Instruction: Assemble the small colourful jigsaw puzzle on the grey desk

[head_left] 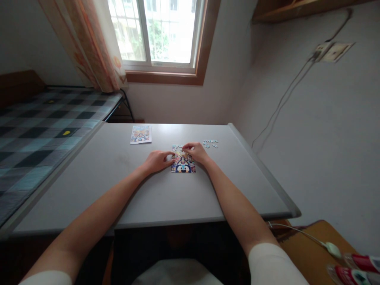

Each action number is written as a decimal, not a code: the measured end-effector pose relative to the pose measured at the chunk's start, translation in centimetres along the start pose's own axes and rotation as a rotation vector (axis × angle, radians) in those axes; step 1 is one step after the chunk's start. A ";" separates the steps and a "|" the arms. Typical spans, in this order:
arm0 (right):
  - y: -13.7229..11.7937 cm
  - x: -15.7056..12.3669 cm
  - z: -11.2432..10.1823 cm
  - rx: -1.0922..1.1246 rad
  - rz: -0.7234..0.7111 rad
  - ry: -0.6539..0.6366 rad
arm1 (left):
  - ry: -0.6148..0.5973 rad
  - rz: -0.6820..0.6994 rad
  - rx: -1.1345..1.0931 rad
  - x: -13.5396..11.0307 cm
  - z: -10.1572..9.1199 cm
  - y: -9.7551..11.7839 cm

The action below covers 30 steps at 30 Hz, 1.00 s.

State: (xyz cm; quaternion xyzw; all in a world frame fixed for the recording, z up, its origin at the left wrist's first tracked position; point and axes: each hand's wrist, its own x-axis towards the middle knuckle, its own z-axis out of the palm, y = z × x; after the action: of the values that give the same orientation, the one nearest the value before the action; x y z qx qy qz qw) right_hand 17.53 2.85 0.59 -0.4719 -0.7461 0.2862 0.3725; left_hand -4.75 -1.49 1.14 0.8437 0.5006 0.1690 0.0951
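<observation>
A small colourful jigsaw puzzle (183,163), partly assembled, lies flat in the middle of the grey table (160,194). My left hand (157,160) rests against the puzzle's left edge, fingers curled and touching it. My right hand (196,152) sits at the puzzle's upper right corner, fingertips pinched together over the top row; whether a piece is in them I cannot make out. Several loose pale-blue puzzle pieces (210,143) lie just to the right of my right hand. A printed reference picture (141,134) lies farther back on the left.
A bed with a checked blue cover (38,134) runs along the table's left side. A window (157,31) with a curtain is behind. The wall on the right carries a socket and cable (329,51). A wooden stool with a white cable (311,241) stands at the lower right.
</observation>
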 end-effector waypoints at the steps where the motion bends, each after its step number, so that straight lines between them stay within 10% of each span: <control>1: 0.2 0.0 0.1 -0.001 0.000 -0.005 | -0.002 0.001 -0.002 0.0 0.0 0.0; 30: 0.4 -0.1 0.4 -0.153 0.013 -0.006 | -0.003 -0.003 0.005 0.0 0.1 -0.1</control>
State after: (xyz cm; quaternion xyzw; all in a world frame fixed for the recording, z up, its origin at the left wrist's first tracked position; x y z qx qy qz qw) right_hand 17.39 2.92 0.01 -0.5030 -0.7639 0.2321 0.3310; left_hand -4.78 -1.39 1.00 0.8435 0.5020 0.1664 0.0939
